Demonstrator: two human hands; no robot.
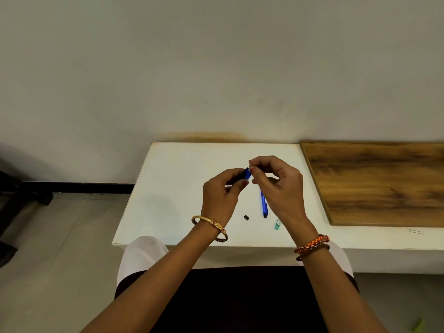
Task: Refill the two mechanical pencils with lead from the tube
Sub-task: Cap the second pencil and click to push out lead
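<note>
Right now your left hand (pixel 222 188) is curled around one blue mechanical pencil (pixel 247 173), its grip closed on the barrel so that only the blue upper end pokes out above your fingers. Your right hand (pixel 278 183) meets it there, thumb and forefinger pinched together just at that exposed end; the grip is nearly closed, but whatever sits between the fingertips is too thin to make out, so you cannot tell whether lead is held. Both hands hover above the white table (pixel 173 188), not resting on it. Below your right-hand grip, partly hidden by the palm, the second blue pencil (pixel 263 205) lies flat on the table, running toward you. Just beside its near end, under your right wrist, lies the small greenish lead tube (pixel 277 223). A tiny black cap (pixel 246 217) sits on the table between your two wrists, apart from the pencil. Off to the right of your right hand, well clear, a wooden board (pixel 384 183) lies on the table.
</note>
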